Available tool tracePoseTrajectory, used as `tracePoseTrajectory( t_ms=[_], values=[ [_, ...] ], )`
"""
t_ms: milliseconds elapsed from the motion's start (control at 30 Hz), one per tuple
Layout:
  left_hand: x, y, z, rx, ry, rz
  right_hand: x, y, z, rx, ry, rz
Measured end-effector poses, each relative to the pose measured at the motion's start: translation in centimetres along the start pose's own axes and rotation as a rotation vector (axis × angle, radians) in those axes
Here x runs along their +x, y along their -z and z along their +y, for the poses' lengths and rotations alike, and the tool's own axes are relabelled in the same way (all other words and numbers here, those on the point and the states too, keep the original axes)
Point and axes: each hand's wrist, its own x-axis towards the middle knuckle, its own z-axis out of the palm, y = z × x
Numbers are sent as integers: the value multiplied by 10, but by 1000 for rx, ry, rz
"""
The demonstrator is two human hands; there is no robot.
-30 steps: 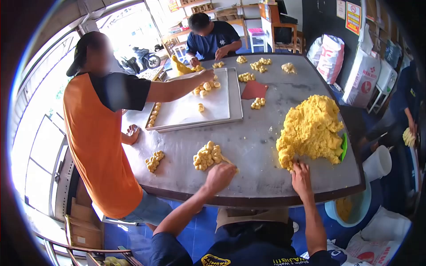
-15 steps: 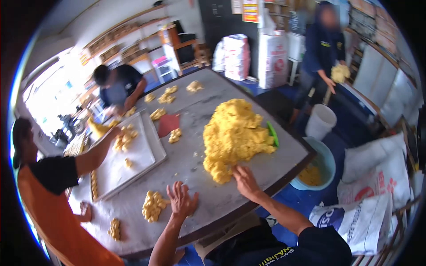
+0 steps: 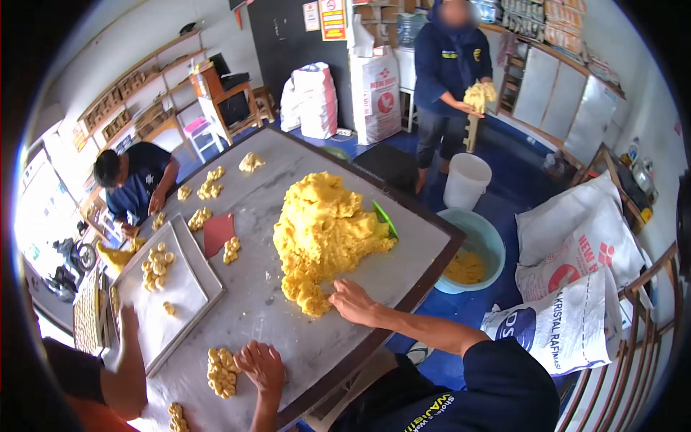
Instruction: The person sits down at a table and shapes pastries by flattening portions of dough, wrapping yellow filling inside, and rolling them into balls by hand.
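Note:
A large mound of yellow dough (image 3: 320,223) sits on the metal-topped table (image 3: 414,252). My right hand (image 3: 353,302) is at its near edge, the fingers curled in and pressed together on a bit of dough, which they mostly hide. My left hand (image 3: 261,366) rests palm down on the tabletop with nothing visible in it, its fingers slightly bent and a little apart. The fingertips reach the edge of a small heap of dough balls (image 3: 222,373). A second little heap (image 3: 178,417) lies further left. Behind the mound a green scraper (image 3: 385,218) shows in part.
A tray (image 3: 162,306) holds dough balls; a red sheet (image 3: 219,234) lies beside it. A co-worker's arm (image 3: 129,360) is at the left, another person (image 3: 140,180) bends at the far side, and a third (image 3: 450,79) holds dough. A blue tub (image 3: 471,248) and sacks (image 3: 576,245) stand right.
The view has swung right, so the table sits further left. My left hand's spread fingers have drawn closer together beside the small heap. My right hand stays at the mound's near edge.

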Motion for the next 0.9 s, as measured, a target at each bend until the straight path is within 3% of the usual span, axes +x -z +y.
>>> tracePoseTrajectory(
  t_ms=[67,133,167,200,300,367,467,567,667,767,833,900],
  values=[
    [0,-7,9,81,81,-77,7,-2,-2,-34,-107,75],
    [0,-4,17,-17,231,-241,3,-3,3,-126,-69,-73],
    [-3,0,19,3,229,-222,1,-4,6,-172,-48,-145],
    [-4,5,18,27,223,-201,0,10,-5,-414,-16,-299],
    [-24,21,23,83,170,-133,-34,-3,-14,-363,16,88],
    [-50,22,24,47,166,-164,-40,-9,-17,-164,35,92],
    [-29,60,34,-295,573,-370,-42,-9,-13,68,10,82],
    [-37,54,33,-279,552,-199,-37,-5,-7,229,-98,42],
    [-35,57,41,-849,858,-49,-37,0,-37,405,-172,141],
    [-35,36,34,-938,863,-21,-32,3,-78,717,-77,112],
    [-19,39,50,-1280,921,-5,-27,2,-110,867,-70,-4],
    [-2,42,78,-1515,874,53,-21,-25,-132,669,-6,55]
  ],
)
